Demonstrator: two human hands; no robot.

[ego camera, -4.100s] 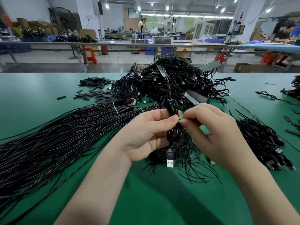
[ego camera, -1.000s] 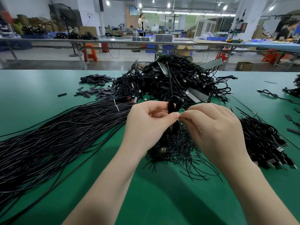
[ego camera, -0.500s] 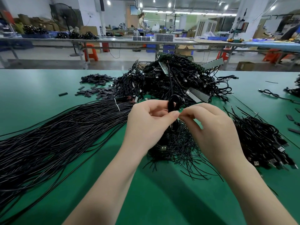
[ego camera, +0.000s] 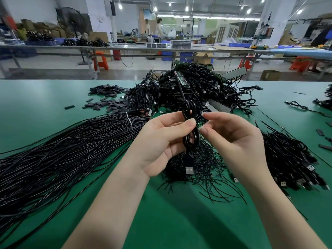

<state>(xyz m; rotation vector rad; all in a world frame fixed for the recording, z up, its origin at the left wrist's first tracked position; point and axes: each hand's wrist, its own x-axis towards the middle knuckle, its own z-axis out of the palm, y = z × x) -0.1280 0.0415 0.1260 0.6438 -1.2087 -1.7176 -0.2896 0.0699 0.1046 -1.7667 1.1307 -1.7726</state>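
A black USB cable wound into a small figure-eight coil (ego camera: 188, 112) is upright above the green table (ego camera: 36, 101). My left hand (ego camera: 161, 141) pinches the coil's waist between thumb and fingers. The cable's USB plug (ego camera: 189, 170) hangs below that hand. My right hand (ego camera: 237, 141) is just right of the coil with its fingers loosely curled, thumb tip near the waist and forefinger lifted off it. I see nothing held in it. A loose end of the cable runs up from the coil toward the heap behind.
Long loose black cables (ego camera: 62, 155) fan across the left of the table. A heap of cables and circuit strips (ego camera: 194, 87) rises behind the hands. Thin black ties (ego camera: 206, 169) lie under them, coiled USB cables (ego camera: 291, 159) at right, and flat black pieces (ego camera: 107, 101) at back left.
My right thumb and forefinger, pinched together at the coil's waist before, have parted. The coil has turned so the USB plug hangs in view below my left hand again.
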